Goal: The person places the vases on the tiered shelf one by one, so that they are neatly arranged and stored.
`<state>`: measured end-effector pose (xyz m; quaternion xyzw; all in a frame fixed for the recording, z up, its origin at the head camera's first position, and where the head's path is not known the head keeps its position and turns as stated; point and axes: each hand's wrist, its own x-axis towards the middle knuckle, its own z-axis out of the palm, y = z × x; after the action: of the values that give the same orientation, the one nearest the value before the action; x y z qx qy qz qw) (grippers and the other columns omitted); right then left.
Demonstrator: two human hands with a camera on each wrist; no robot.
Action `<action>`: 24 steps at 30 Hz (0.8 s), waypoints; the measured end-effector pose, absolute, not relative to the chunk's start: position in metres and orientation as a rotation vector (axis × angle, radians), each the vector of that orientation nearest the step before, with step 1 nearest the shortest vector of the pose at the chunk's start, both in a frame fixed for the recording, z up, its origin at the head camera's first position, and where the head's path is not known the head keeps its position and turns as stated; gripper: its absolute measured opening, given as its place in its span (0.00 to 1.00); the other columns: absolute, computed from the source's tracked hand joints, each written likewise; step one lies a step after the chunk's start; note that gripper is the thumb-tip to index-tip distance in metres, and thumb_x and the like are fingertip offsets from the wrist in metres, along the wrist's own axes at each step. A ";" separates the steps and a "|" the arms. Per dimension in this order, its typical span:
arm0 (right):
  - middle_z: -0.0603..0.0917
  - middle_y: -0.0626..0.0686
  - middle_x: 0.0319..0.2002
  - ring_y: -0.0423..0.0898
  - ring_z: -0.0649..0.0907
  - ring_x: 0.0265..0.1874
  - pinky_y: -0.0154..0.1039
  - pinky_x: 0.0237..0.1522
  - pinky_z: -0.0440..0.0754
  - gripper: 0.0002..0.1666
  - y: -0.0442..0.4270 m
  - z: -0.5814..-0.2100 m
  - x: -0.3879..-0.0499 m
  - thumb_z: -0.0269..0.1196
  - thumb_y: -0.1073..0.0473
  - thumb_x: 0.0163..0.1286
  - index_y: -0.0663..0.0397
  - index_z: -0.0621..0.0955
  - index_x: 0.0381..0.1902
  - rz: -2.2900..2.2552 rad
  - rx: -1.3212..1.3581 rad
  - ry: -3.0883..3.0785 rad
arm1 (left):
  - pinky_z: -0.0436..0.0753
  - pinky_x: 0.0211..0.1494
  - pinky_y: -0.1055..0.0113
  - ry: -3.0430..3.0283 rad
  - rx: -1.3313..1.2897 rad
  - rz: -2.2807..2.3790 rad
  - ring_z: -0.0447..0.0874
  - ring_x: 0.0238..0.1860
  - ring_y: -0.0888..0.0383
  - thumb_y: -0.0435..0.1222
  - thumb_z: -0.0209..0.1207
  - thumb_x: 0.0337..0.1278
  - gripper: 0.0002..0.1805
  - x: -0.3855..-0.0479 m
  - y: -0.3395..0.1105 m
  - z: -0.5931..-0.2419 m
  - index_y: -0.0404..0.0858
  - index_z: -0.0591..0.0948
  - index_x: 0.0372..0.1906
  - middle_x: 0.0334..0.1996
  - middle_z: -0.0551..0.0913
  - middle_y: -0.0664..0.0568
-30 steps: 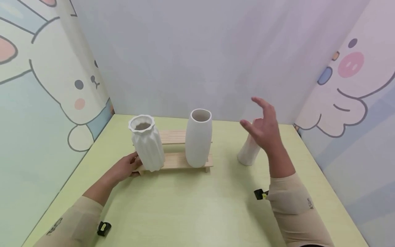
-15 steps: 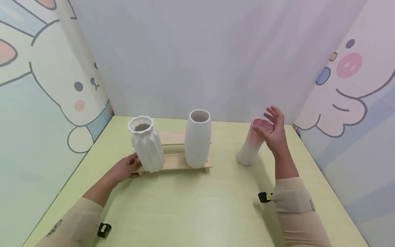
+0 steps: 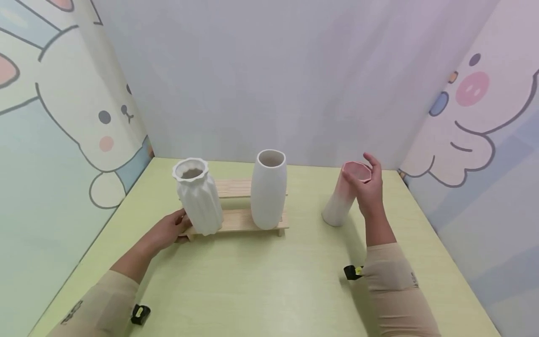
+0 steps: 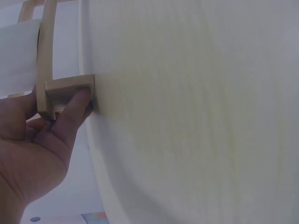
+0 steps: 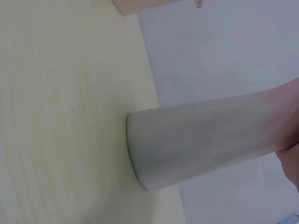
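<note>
My left hand (image 3: 166,228) holds the left end of a small two-tier wooden rack (image 3: 237,221). In the left wrist view its fingers (image 4: 70,116) curl under the rack's end and foot. On the rack's lower tier stand a white pleated vase (image 3: 200,203) with a scalloped rim and a smooth white vase (image 3: 268,196). Over to the right, a vase fading from pink to white (image 3: 338,203) stands upright on the table. My right hand (image 3: 371,194) grips it near the rim, thumb on the near side. The right wrist view shows its base on the tabletop.
The pale yellow-green table (image 3: 252,285) meets a grey back curtain (image 3: 261,84). Side panels carry a cartoon rabbit (image 3: 92,107) and a cartoon pig (image 3: 476,121). Black straps with yellow marks hang by both forearms.
My right hand has come down and around from above the pink-and-white vase, and now grips its upper part. The left hand, rack and white vases look unmoved.
</note>
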<state>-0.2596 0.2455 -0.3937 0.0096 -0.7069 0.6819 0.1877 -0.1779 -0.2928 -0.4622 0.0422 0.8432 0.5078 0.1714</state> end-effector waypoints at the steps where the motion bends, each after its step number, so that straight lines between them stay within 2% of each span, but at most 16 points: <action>1: 0.72 0.52 0.59 0.46 0.76 0.53 0.29 0.44 0.80 0.46 0.244 -0.396 -0.260 0.76 0.56 0.55 0.36 0.67 0.69 1.921 0.002 -1.966 | 0.86 0.50 0.57 2.392 0.120 1.443 0.79 0.57 0.45 0.49 0.46 0.76 0.34 -0.178 -0.293 -0.462 0.47 0.53 0.79 0.64 0.71 0.33; 5: 0.76 0.51 0.53 0.46 0.78 0.48 0.30 0.41 0.81 0.38 0.239 -0.401 -0.262 0.76 0.57 0.54 0.42 0.74 0.62 1.929 -0.039 -1.854 | 0.85 0.51 0.56 2.380 0.117 1.447 0.78 0.58 0.44 0.49 0.46 0.76 0.34 -0.178 -0.292 -0.462 0.46 0.51 0.79 0.65 0.70 0.32; 9: 0.78 0.51 0.49 0.45 0.78 0.46 0.30 0.39 0.82 0.33 0.234 -0.403 -0.263 0.74 0.58 0.55 0.47 0.76 0.59 1.956 -0.015 -1.761 | 0.85 0.52 0.56 2.383 0.114 1.438 0.78 0.59 0.43 0.50 0.46 0.75 0.34 -0.178 -0.293 -0.462 0.47 0.52 0.79 0.66 0.69 0.32; 16: 0.78 0.50 0.49 0.45 0.78 0.46 0.29 0.39 0.82 0.32 0.232 -0.406 -0.265 0.73 0.58 0.56 0.51 0.76 0.58 1.939 0.006 -1.751 | 0.85 0.52 0.57 2.386 0.114 1.429 0.78 0.59 0.43 0.52 0.46 0.75 0.35 -0.179 -0.295 -0.465 0.47 0.52 0.79 0.65 0.69 0.33; 24: 0.78 0.51 0.48 0.45 0.78 0.45 0.29 0.39 0.82 0.30 0.232 -0.406 -0.266 0.72 0.58 0.56 0.51 0.76 0.57 1.930 0.033 -1.744 | 0.85 0.51 0.56 2.394 0.112 1.432 0.78 0.58 0.44 0.51 0.46 0.75 0.34 -0.178 -0.293 -0.463 0.47 0.53 0.78 0.64 0.71 0.33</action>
<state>-0.2662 0.2317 -0.4064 0.0121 -0.6460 0.7151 0.2667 -0.1780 -0.2935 -0.4631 0.0395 0.8443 0.5053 0.1741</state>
